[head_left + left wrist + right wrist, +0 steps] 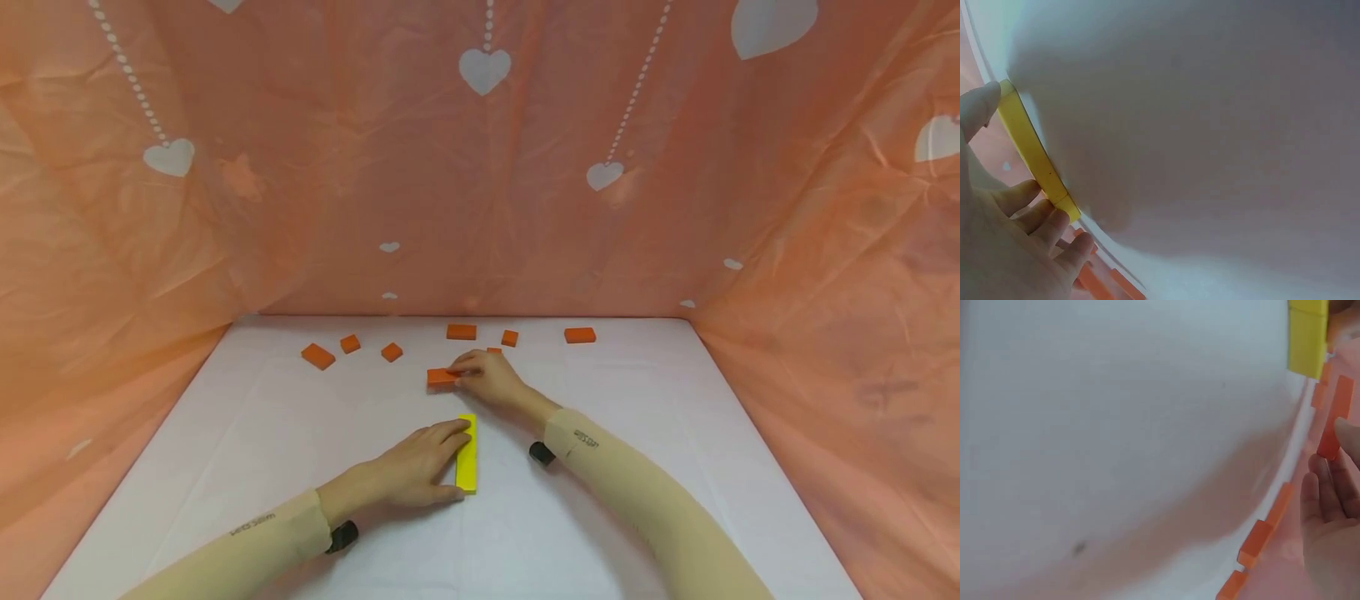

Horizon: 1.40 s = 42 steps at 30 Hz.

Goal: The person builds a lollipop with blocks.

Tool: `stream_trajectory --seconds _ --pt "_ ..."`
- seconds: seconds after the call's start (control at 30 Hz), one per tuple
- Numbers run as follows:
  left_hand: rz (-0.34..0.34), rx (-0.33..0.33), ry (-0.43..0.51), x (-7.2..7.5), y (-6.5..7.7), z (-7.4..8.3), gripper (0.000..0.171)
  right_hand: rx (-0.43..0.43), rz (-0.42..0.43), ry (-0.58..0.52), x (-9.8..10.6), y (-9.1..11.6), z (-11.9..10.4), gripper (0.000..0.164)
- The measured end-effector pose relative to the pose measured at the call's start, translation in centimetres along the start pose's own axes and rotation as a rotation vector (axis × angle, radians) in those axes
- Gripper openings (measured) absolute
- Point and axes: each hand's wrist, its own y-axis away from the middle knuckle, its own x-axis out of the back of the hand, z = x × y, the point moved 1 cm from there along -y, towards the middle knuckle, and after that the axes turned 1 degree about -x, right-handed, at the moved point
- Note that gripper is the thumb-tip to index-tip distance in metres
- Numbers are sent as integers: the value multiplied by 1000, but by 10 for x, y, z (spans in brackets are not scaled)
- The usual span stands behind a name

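Observation:
A yellow bar (467, 467) lies lengthwise on the white table, and a seam near one end shows in the left wrist view. My left hand (420, 467) spans it, with the thumb at its near end and the fingertips over its far part. Beyond the bar, my right hand (489, 379) pinches an orange rectangular block (441, 380) at its right end, between thumb and fingers. The right wrist view shows this orange block (1337, 419) tilted in the fingers. Just behind the right hand, a small orange piece (494, 351) is mostly hidden.
Along the back of the table (637, 400) are scattered orange blocks: a rectangle (318, 357) and small cubes (350, 343) at left, another rectangle (461, 332) and a cube (510, 338) mid-back, a further rectangle (580, 335) at right. An orange curtain (480, 208) encloses the back and sides.

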Motion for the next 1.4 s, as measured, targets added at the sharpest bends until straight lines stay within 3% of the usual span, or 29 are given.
stream_trajectory --seconds 0.3,0.63,1.07,1.4 --pt "12 11 7 0 1 0 80 10 74 -32 15 32 -8 28" --pt "3 20 3 2 1 1 81 -74 46 -35 15 59 -9 26" --pt "1 20 2 0 0 2 81 -38 20 8 8 63 -5 24" --pt "0 15 13 -1 -1 1 82 -84 -27 6 6 61 -3 25"
